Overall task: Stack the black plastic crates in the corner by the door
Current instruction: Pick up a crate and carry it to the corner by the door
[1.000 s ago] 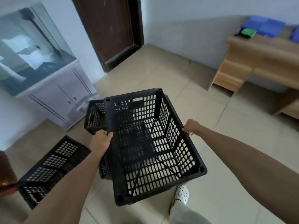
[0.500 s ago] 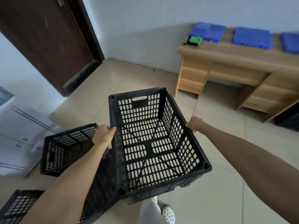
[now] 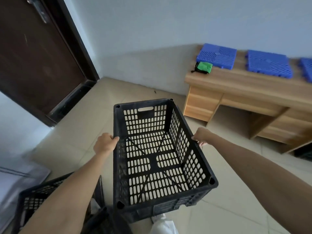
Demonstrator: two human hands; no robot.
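I hold an empty black slotted plastic crate (image 3: 158,168) level above the tiled floor, its long axis pointing away from me. My left hand (image 3: 105,144) grips the left long rim and my right hand (image 3: 200,135) grips the right long rim. Another black crate (image 3: 35,198) sits on the floor at the lower left, partly behind my left forearm. A third black crate edge (image 3: 108,222) shows at the bottom. The dark brown door (image 3: 37,58) stands at the upper left, and the floor corner (image 3: 108,83) beside it lies ahead.
A wooden desk (image 3: 244,92) runs along the right wall, with blue plastic grid panels (image 3: 217,55) and a green pouch (image 3: 204,67) on it. A pale cabinet (image 3: 15,176) sits at the left edge. My white shoe (image 3: 162,222) shows below the crate.
The view has swung right and up toward the door corner. The held crate has come level and moved away from the crates on the floor, which have slid to the lower left.
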